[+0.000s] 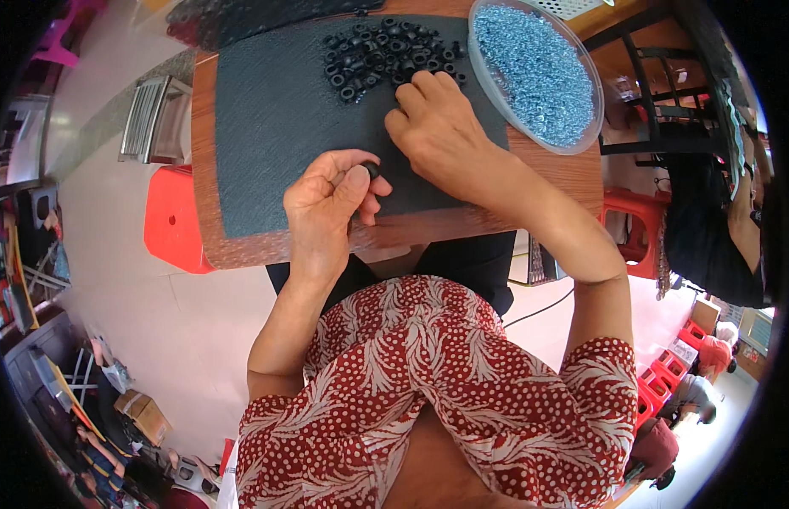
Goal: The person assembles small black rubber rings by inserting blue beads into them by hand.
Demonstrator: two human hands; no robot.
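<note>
My left hand (331,195) is closed above the near part of a dark grey mat (267,144). Its thumb and forefinger pinch a small round black piece (372,170). Farther out and to the right, my right hand (437,131) rests at the near edge of a pile of small black ring-shaped pieces (373,55). Its fingers are bent down, and the hand itself hides the tips, so whatever they grip does not show. Many pieces in the pile have an open hole in the middle.
Right of the pile stands a round clear tub (600,110) full of tiny light-blue pieces. The mat lies on a brown wooden table (206,170). Red stools (170,219) stand on both sides, with a metal-framed stool (148,119) at left. Several people sit at far right.
</note>
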